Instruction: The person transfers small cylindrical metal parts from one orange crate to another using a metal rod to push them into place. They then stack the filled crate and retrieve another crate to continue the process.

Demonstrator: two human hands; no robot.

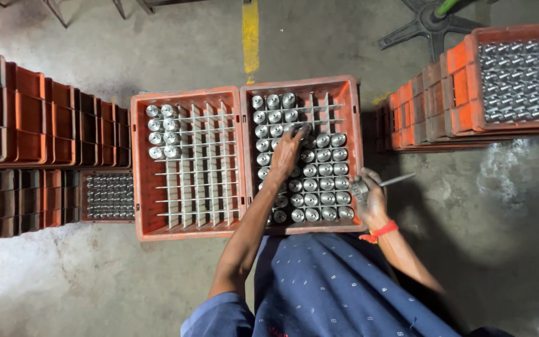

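Two orange crates sit side by side on the floor [157,274], each with a metal divider grid. The left crate [137,168] holds eight metal cylinders [163,131], in two columns of four at its far left corner. The right crate [358,156] holds several dozen, partly hidden by the left hand [286,153]. The right hand [370,195] holds one thin metal rod [397,180]. Further crates are stacked at both sides; their count is unclear.

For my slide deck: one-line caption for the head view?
Left hand reaches into an orange crate of metal cylinders; right hand holds a thin rod.
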